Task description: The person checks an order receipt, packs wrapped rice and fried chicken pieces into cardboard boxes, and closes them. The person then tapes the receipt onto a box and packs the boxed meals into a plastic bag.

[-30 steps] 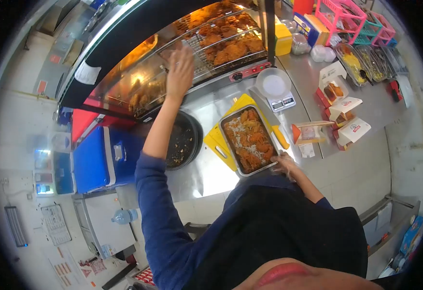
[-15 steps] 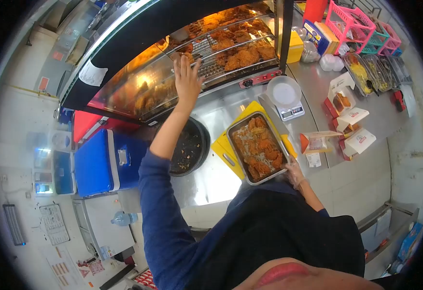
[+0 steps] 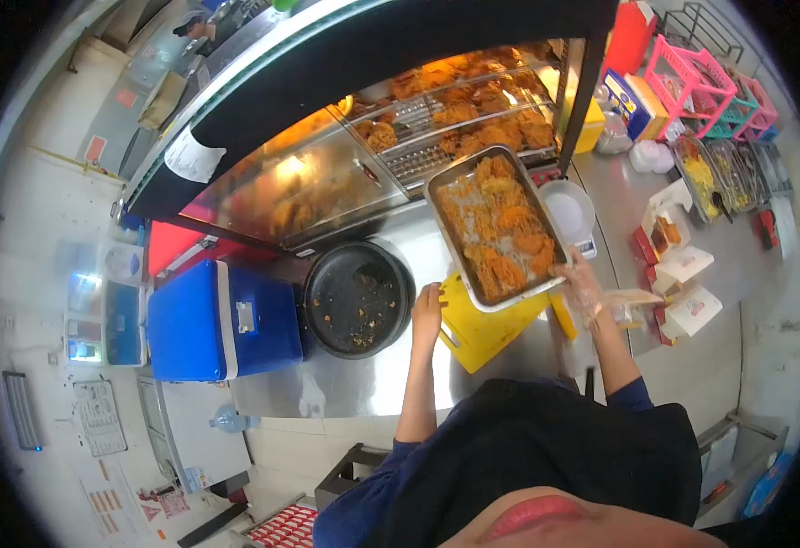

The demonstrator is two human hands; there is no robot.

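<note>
A metal tray (image 3: pixel 560 239) of fried chicken (image 3: pixel 510 219) is raised over the counter, tilted, with my right hand (image 3: pixel 584 285) gripping its lower right corner. That hand wears a clear glove. At the left edge of the yellow cutting board (image 3: pixel 491 333) is my left hand (image 3: pixel 427 309), bare, its fingers closed together; whether it pinches the board cannot be made out. The board lies partly beneath the tray. Just left of this hand sits a round black pan (image 3: pixel 361 300) with crumbs. Behind the tray, the lit display cabinet (image 3: pixel 418 155) holds more fried chicken on racks.
A blue cooler (image 3: pixel 194 320) stands at the left end of the counter. Right of the tray are a kitchen scale (image 3: pixel 585 247), opened food boxes (image 3: pixel 683 265), topping trays (image 3: pixel 706 178) and a pink basket (image 3: pixel 688 82). A person (image 3: pixel 201 35) shows behind the cabinet.
My left hand has come down from the cabinet to the cutting board. The tray has been lifted forward, towards the cabinet, by my right hand. The view has shifted.
</note>
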